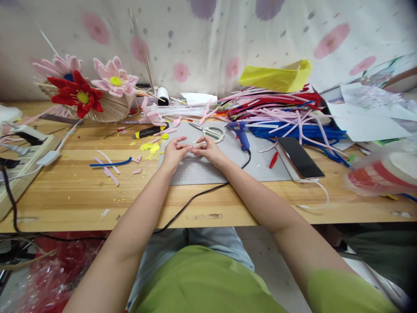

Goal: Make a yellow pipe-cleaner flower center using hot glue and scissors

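My left hand (177, 153) and my right hand (208, 150) meet over the grey cutting mat (192, 174), fingertips pinched close together. Between them show a few thin pale strands (194, 141), too small to name surely. Just behind my right hand lie scissors (213, 132) with pale handles, blades pointing left. A blue hot glue gun (240, 134) rests to the right on the mat. Left of my left hand are yellow scraps (151, 147) and a black-and-yellow utility knife (151, 130).
Fuzzy-stick flowers, one red (80, 94) and one pink (114, 78), stand at back left. Bundles of coloured pipe cleaners (280, 115) fill the back right. A phone (299, 157), a cup (384, 171) and a power strip (35, 161) flank the workspace. The glue gun's black cable (195, 196) crosses the front.
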Available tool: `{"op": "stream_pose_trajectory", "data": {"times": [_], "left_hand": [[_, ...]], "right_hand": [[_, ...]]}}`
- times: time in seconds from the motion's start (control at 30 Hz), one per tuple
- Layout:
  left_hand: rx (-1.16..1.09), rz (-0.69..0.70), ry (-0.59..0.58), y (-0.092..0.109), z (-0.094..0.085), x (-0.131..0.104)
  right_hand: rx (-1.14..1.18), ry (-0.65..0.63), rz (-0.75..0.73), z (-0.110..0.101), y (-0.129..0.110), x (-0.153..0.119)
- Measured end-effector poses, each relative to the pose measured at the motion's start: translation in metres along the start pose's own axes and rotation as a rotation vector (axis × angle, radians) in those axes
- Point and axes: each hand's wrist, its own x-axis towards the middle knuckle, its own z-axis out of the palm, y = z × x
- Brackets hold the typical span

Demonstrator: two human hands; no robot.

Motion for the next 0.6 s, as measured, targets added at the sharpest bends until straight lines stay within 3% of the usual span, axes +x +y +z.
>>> {"op": "stream_pose_trajectory", "data": {"times": [0.2, 0.33, 0.43, 0.6], "left_hand": [[0.127, 0.084, 0.182, 0.01, -0.026, 0.013], [0.376, 0.191, 0.154, 0.019, -0.045, 0.03], [0.75, 0.237, 0.041, 0.03, -0.041, 0.041], [1.276, 0.268, -0.084, 0.039, -0.017, 0.052]], "right_hand": [[-0.018, -0.056, -0.017, -0.004, 0.002, -0.001], [-0.02, -0.06, -0.02, -0.006, 0.003, 0.0], [-0.015, -0.057, -0.017, -0.006, 0.003, 0.0], [-0.001, -0.035, -0.02, -0.008, 0.002, -0.002]]}}
